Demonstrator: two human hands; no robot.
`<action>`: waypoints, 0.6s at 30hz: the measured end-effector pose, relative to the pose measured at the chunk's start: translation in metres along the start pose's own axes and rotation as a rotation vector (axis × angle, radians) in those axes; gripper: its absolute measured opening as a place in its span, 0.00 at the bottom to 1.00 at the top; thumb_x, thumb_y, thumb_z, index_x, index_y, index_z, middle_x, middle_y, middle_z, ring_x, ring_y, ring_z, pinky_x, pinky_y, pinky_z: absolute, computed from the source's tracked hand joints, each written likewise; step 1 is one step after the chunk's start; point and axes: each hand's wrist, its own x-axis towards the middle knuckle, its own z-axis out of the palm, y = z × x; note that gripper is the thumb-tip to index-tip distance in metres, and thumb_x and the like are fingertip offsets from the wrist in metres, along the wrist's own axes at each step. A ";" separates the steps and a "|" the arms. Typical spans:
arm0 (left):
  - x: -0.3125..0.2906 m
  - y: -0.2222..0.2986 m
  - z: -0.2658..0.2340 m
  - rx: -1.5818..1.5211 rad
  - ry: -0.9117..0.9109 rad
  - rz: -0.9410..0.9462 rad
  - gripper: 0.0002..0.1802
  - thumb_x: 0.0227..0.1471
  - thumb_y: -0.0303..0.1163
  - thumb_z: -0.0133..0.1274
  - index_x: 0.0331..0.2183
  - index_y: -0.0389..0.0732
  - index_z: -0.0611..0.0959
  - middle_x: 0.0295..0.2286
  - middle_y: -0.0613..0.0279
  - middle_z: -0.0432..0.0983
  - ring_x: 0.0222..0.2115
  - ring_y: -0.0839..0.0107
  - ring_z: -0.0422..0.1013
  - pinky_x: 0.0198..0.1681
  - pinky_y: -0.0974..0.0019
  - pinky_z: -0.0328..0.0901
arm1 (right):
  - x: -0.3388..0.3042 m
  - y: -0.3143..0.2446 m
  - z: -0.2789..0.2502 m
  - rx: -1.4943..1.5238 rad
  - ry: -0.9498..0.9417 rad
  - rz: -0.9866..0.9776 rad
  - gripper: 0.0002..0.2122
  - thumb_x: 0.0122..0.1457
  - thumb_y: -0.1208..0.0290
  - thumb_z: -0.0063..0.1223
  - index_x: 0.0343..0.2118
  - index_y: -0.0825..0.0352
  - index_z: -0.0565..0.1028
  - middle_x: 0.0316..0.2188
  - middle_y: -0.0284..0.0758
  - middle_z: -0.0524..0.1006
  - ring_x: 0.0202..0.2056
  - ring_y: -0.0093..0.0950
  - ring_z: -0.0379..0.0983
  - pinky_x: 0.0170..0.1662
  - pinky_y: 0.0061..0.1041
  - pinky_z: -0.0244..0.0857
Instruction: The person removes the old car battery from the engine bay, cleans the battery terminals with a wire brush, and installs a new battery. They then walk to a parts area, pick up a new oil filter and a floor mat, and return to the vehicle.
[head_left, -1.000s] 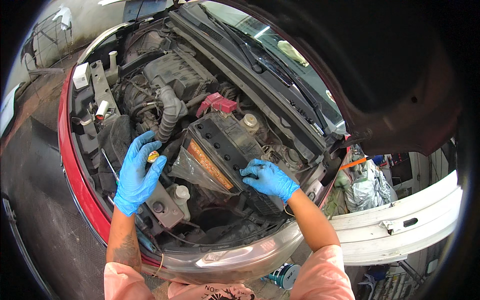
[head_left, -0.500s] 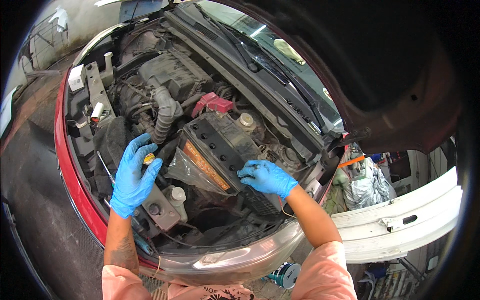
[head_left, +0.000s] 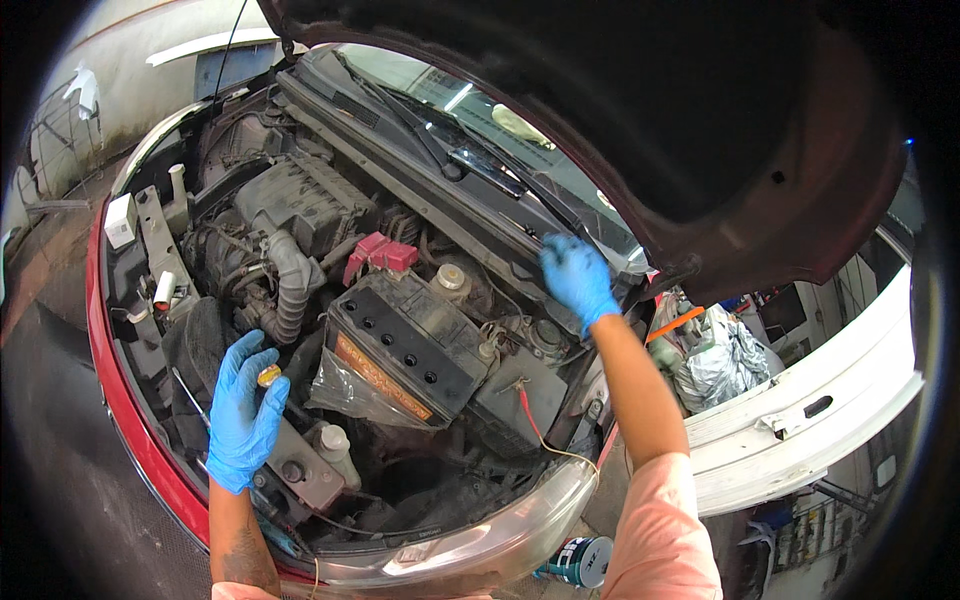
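cap [head_left: 268,376] in left hand [head_left: 243,412]

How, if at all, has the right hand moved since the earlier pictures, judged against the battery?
Yes. The right hand has moved from the right end of the battery, up and rightward in view, toward the windshield.

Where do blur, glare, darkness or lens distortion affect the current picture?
Head view: right hand looks blurred, left hand sharper; head view: bright glare on the headlight; head view: hood underside nearly black; head view: fisheye distortion, with black corners.
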 end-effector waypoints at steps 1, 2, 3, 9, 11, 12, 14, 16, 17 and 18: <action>-0.001 0.000 -0.001 0.003 0.005 -0.004 0.19 0.57 0.32 0.61 0.47 0.31 0.80 0.55 0.41 0.70 0.55 0.47 0.70 0.60 0.54 0.63 | 0.018 0.012 -0.005 -0.050 -0.056 0.119 0.15 0.65 0.63 0.47 0.51 0.58 0.78 0.48 0.46 0.80 0.49 0.47 0.78 0.52 0.45 0.72; -0.002 0.000 0.000 -0.003 0.006 -0.005 0.19 0.57 0.32 0.61 0.47 0.31 0.80 0.55 0.41 0.70 0.55 0.47 0.70 0.60 0.54 0.63 | 0.028 0.031 -0.006 -0.080 -0.145 0.176 0.17 0.62 0.66 0.48 0.54 0.55 0.79 0.51 0.45 0.79 0.52 0.45 0.77 0.56 0.42 0.70; -0.001 -0.001 0.000 -0.007 0.009 -0.007 0.19 0.57 0.32 0.61 0.47 0.31 0.80 0.55 0.41 0.70 0.55 0.47 0.70 0.60 0.54 0.63 | 0.033 0.048 -0.002 -0.099 -0.237 0.192 0.17 0.61 0.66 0.49 0.53 0.54 0.79 0.52 0.44 0.79 0.53 0.44 0.76 0.57 0.41 0.70; -0.001 -0.002 -0.004 0.014 0.015 -0.006 0.19 0.57 0.31 0.61 0.48 0.32 0.80 0.55 0.41 0.69 0.55 0.47 0.69 0.60 0.54 0.63 | 0.046 0.071 0.016 -0.017 -0.458 0.277 0.18 0.58 0.63 0.57 0.52 0.54 0.82 0.55 0.40 0.78 0.56 0.40 0.75 0.62 0.37 0.66; -0.002 -0.002 -0.004 0.023 0.008 -0.007 0.19 0.56 0.30 0.61 0.48 0.32 0.80 0.55 0.41 0.69 0.55 0.47 0.69 0.60 0.54 0.63 | 0.048 0.082 0.022 -0.001 -0.456 0.298 0.18 0.55 0.62 0.62 0.48 0.58 0.84 0.50 0.41 0.81 0.52 0.40 0.78 0.59 0.35 0.69; -0.002 -0.003 -0.004 0.027 0.005 -0.007 0.19 0.56 0.30 0.61 0.48 0.32 0.80 0.55 0.41 0.69 0.55 0.47 0.69 0.60 0.54 0.63 | 0.050 0.090 0.025 0.004 -0.475 0.316 0.17 0.54 0.62 0.63 0.47 0.59 0.84 0.49 0.42 0.82 0.50 0.40 0.79 0.58 0.35 0.69; -0.001 -0.005 -0.003 0.030 0.003 -0.007 0.19 0.56 0.30 0.62 0.48 0.33 0.80 0.55 0.42 0.69 0.55 0.48 0.69 0.60 0.54 0.63 | 0.048 0.102 0.030 0.030 -0.465 0.307 0.16 0.52 0.62 0.65 0.43 0.62 0.86 0.44 0.44 0.84 0.46 0.40 0.81 0.55 0.33 0.72; -0.001 -0.005 -0.003 0.014 0.003 -0.010 0.19 0.56 0.30 0.62 0.48 0.33 0.80 0.55 0.42 0.69 0.55 0.48 0.70 0.59 0.55 0.64 | 0.045 0.110 0.032 0.092 -0.448 0.321 0.16 0.52 0.63 0.65 0.43 0.62 0.85 0.44 0.44 0.84 0.46 0.40 0.81 0.55 0.33 0.72; -0.001 -0.005 -0.003 0.006 0.004 -0.011 0.19 0.56 0.30 0.62 0.48 0.33 0.80 0.55 0.42 0.70 0.55 0.48 0.70 0.59 0.55 0.64 | 0.044 0.108 0.032 0.124 -0.438 0.327 0.16 0.52 0.63 0.65 0.43 0.62 0.85 0.44 0.44 0.83 0.46 0.39 0.81 0.55 0.33 0.72; -0.002 -0.006 -0.003 0.015 0.009 -0.009 0.19 0.56 0.30 0.62 0.48 0.33 0.80 0.55 0.42 0.70 0.55 0.48 0.70 0.59 0.55 0.64 | 0.044 0.106 0.034 0.084 -0.408 0.318 0.14 0.53 0.66 0.63 0.43 0.62 0.85 0.44 0.45 0.83 0.47 0.40 0.81 0.55 0.33 0.72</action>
